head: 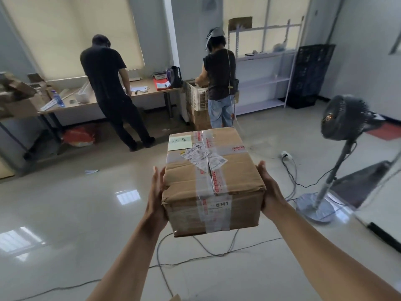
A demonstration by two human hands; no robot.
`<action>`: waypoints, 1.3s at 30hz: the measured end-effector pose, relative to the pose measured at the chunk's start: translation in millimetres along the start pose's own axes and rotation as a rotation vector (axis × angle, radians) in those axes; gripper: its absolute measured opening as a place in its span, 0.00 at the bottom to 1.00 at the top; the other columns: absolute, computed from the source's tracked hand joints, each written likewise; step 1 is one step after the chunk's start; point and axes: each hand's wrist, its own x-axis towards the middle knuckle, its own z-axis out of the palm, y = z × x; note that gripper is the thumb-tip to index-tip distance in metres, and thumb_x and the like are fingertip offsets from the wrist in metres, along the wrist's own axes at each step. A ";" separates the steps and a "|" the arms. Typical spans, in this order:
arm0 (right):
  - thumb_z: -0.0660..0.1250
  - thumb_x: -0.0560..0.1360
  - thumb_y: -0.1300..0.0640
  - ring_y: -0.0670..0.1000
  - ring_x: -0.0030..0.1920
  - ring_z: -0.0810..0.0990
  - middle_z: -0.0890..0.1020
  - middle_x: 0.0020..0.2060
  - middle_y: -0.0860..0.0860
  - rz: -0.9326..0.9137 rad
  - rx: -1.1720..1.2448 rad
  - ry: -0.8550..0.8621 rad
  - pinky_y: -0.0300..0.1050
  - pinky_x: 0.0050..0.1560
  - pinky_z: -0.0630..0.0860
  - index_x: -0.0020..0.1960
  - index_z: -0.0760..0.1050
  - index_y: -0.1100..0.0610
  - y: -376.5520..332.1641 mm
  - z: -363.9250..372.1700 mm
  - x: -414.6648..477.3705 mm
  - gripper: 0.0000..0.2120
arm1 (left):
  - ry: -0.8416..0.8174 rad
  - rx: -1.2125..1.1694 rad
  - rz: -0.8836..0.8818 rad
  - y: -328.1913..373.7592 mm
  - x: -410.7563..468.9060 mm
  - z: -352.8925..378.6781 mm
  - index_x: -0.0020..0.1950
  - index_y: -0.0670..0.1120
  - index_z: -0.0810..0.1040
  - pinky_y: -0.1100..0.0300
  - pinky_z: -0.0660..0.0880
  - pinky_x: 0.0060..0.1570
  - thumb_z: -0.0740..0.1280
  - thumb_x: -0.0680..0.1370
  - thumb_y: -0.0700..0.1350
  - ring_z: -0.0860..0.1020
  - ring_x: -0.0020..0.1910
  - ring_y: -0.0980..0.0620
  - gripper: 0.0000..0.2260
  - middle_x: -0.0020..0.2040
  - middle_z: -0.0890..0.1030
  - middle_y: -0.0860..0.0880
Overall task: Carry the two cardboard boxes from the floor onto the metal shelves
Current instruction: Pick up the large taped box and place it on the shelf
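A taped brown cardboard box (186, 181) with shipping labels and a pale green note on top is held up in front of me, well above the floor. My left hand (157, 192) presses flat against its left side and my right hand (271, 187) grips its right side. The white metal shelves (263, 80) stand against the far wall, right of centre, several steps away. Their middle and lower boards look bare; small items lie on an upper board. A corner of cardboard (174, 298) shows at the bottom edge of the view.
Two people stand with their backs to me: one (108, 88) at a cluttered table (152, 89), one (220, 83) by a white crate (196, 95) left of the shelves. A standing fan (338, 135) is at the right. Cables (195, 255) trail across the glossy floor.
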 end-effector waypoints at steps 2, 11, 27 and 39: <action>0.49 0.83 0.38 0.55 0.40 0.88 0.86 0.45 0.59 -0.014 0.076 0.034 0.45 0.33 0.83 0.60 0.77 0.60 -5.6 -14.7 -4.3 0.30 | -0.054 0.006 0.007 -2.1 4.2 15.9 0.80 0.43 0.72 0.33 0.73 0.72 0.49 0.86 0.65 0.77 0.73 0.32 0.34 0.74 0.79 0.36; 0.51 0.82 0.36 0.56 0.38 0.88 0.88 0.40 0.55 -0.124 0.217 0.258 0.49 0.33 0.84 0.59 0.79 0.56 -44.9 -99.4 -60.8 0.28 | -0.314 -0.029 -0.089 -10.9 13.8 120.0 0.82 0.48 0.70 0.37 0.80 0.66 0.46 0.86 0.67 0.78 0.73 0.35 0.34 0.75 0.79 0.40; 0.62 0.73 0.31 0.62 0.50 0.85 0.86 0.52 0.60 -0.388 0.304 0.628 0.61 0.60 0.77 0.56 0.85 0.57 -103.0 -266.9 -284.6 0.32 | -0.731 -0.102 -0.249 -41.9 -107.9 355.1 0.72 0.46 0.78 0.46 0.86 0.43 0.47 0.87 0.63 0.89 0.54 0.39 0.29 0.61 0.88 0.39; 0.54 0.81 0.36 0.55 0.37 0.88 0.88 0.38 0.54 -0.586 0.292 0.801 0.45 0.33 0.83 0.47 0.85 0.54 -112.9 -382.3 -475.6 0.28 | -1.064 -0.052 -0.261 -96.0 -235.8 507.8 0.82 0.43 0.69 0.36 0.81 0.61 0.45 0.87 0.65 0.77 0.72 0.29 0.34 0.75 0.77 0.33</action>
